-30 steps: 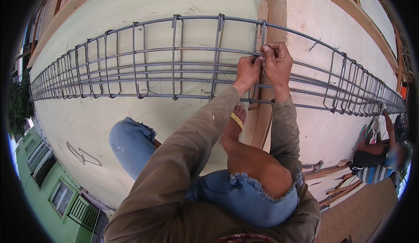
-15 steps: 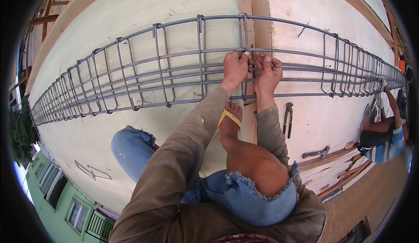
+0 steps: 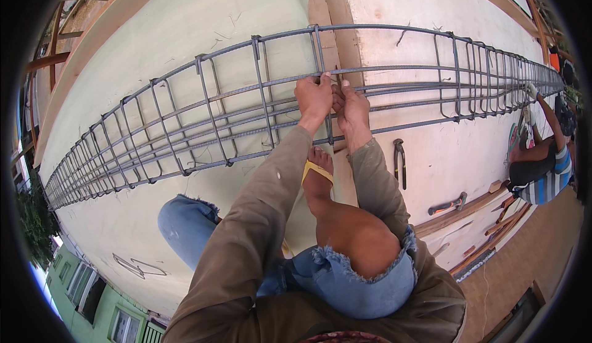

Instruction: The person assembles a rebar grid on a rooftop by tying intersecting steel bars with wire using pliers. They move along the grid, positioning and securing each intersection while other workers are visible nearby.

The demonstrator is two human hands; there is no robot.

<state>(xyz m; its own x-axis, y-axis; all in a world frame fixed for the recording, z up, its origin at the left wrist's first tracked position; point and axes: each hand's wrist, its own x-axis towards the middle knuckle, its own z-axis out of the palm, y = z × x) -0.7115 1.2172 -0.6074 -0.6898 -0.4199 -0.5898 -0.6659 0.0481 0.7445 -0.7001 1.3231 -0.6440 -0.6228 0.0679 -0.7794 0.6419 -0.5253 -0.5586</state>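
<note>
A long rebar cage [image 3: 271, 82] of dark ribbed bars and square stirrups stretches across the view from left to right. My left hand [image 3: 316, 101] is closed in a pinch at the crossing of a long bar and a stirrup [image 3: 319, 50], fingertips against the bar. Just right of it, my right hand [image 3: 353, 110] is also closed, its fingers bent between the bars at the same stirrup. Whatever the fingertips pinch is too small and covered to make out. My foot in a yellow-strapped sandal [image 3: 319, 171] rests just below the cage.
Pincers [image 3: 399, 163] and a hammer [image 3: 448, 204] lie on the pale panels right of my knee. Timber strips [image 3: 453, 223] run beyond them. At the far right a co-worker's gloved hand [image 3: 531, 90] touches the cage. Bent wire [image 3: 139, 266] lies at lower left.
My view has turned slightly, so the cage looks more tilted. Both hands stay at the same crossing; my right hand sits a little lower against the bars, its fingers rearranged.
</note>
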